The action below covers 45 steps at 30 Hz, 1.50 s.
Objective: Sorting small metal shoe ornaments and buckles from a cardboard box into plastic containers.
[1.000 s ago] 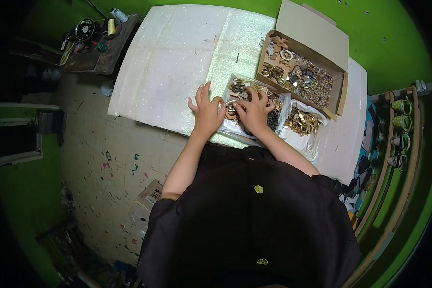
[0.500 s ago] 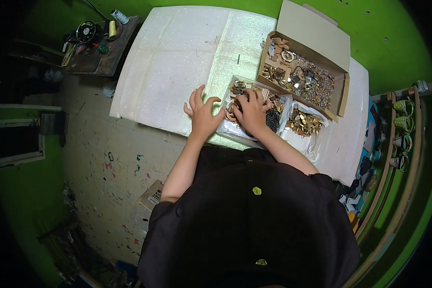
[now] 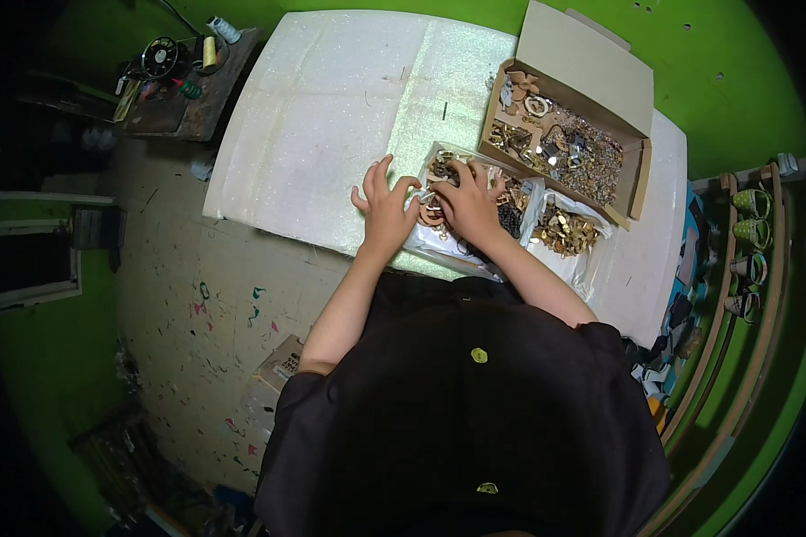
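A shallow white-lined box point(image 3: 448, 257) of metal trinkets and black beads sits at the table's near edge. My right hand point(image 3: 473, 208) reaches over it, fingers bent and spread among the pieces, with nothing visible held. Its fingertips seem to touch the trinkets. A tan ring-shaped piece point(image 3: 430, 216) lies beneath the gap between my hands. Beside the box's left edge, my left hand point(image 3: 387, 215) is raised with its fingers apart and holds nothing. To the right, a second white-lined tray point(image 3: 555, 264) carries gold-coloured metal pieces point(image 3: 566, 232).
Behind the trays stands an open cardboard box point(image 3: 638, 183) of beads and ornaments, its lid point(image 3: 591, 67) tilted back. The sparkly white table point(image 3: 322, 107) stretches left. A small dark table point(image 3: 175, 116) bears thread spools. Sandals point(image 3: 750, 233) hang on a wooden rack at right.
My left hand has shifted slightly right and away from me. My right hand has moved a little left over the trinkets, and more of the ring-shaped piece shows.
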Motion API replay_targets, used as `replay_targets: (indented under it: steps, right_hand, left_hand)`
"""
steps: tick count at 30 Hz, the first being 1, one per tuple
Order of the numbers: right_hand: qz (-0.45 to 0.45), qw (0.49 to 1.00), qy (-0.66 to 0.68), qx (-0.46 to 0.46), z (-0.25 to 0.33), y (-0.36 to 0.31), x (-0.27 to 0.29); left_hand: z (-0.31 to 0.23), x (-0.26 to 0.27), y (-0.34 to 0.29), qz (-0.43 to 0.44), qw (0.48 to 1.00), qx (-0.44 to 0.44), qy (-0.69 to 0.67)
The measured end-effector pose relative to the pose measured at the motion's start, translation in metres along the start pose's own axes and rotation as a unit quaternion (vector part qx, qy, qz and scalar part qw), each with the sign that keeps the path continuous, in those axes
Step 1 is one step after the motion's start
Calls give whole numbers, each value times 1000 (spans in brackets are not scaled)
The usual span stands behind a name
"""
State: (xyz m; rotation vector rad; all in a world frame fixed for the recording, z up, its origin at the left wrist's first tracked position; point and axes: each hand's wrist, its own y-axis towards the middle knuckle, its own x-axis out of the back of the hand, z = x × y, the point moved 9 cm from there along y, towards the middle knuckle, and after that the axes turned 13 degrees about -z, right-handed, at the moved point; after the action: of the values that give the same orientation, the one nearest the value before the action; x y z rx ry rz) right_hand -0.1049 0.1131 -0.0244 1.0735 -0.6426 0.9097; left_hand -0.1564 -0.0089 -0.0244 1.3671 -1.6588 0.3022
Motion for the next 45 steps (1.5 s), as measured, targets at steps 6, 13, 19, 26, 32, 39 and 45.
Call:
replay_targets:
  steps: [6, 13, 19, 26, 32, 39, 45]
  right_hand:
    - [-4, 999, 31, 33, -5, 1, 7]
    - [143, 986, 66, 55, -4, 11, -5]
    - [90, 993, 18, 68, 4, 18, -4]
    - [-8, 997, 35, 64, 4, 7, 2]
    - [-79, 997, 16, -17, -25, -7, 42]
    - [-164, 980, -3, -115, -78, -37, 105]
    - [-180, 970, -26, -164, -109, -55, 142]
  left_hand:
    - [4, -2, 0, 6, 1000, 10, -2]
    - [6, 0, -2, 13, 1000, 22, -11]
    - [7, -1, -4, 7, 1000, 13, -5]
    - [-4, 0, -3, 0, 999, -40, 15]
    - [-25, 7, -8, -1, 995, -97, 32]
    - [-69, -5, -4, 15, 991, -134, -15]
    - [-118, -39, 7, 39, 978, -193, -73]
